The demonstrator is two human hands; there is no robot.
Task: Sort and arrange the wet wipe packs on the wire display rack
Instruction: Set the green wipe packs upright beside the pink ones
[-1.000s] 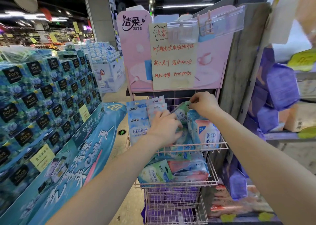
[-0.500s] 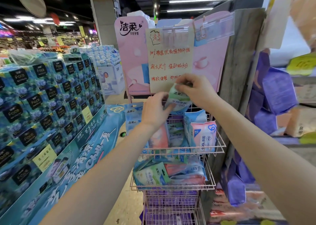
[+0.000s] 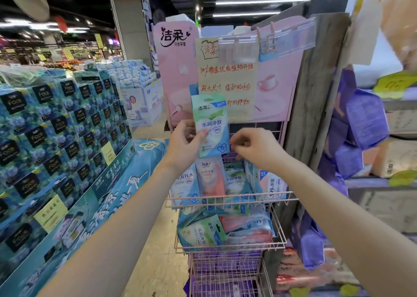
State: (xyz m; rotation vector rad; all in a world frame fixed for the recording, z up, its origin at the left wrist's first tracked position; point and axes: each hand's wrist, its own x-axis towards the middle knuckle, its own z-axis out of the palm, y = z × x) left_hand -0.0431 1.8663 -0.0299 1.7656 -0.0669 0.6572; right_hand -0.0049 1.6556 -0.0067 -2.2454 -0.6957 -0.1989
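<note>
Left hand (image 3: 186,144) has it now: thumb across the front, fingers behind, gripping the green pack (image 3: 209,125) at its lower left edge, upright, label facing me. A second ago that pack was down in the row, and half a second ago my right hand (image 3: 255,147) had it by the top. That hand has now dropped beside the pack's lower right corner, fingers curled. Whether they pinch the corner or have let go, I can't tell.

The pack sits above the back edge of the top basket (image 3: 225,200), in front of the sign (image 3: 226,80). Below, along the front edge, stand a blue pack (image 3: 184,183), a pink pack (image 3: 212,179) and a green twin (image 3: 235,180).

So one's pulled and read. I reckon it belongs beside its twin. The lower basket (image 3: 228,247) is a flat heap, not yet sorted.
</note>
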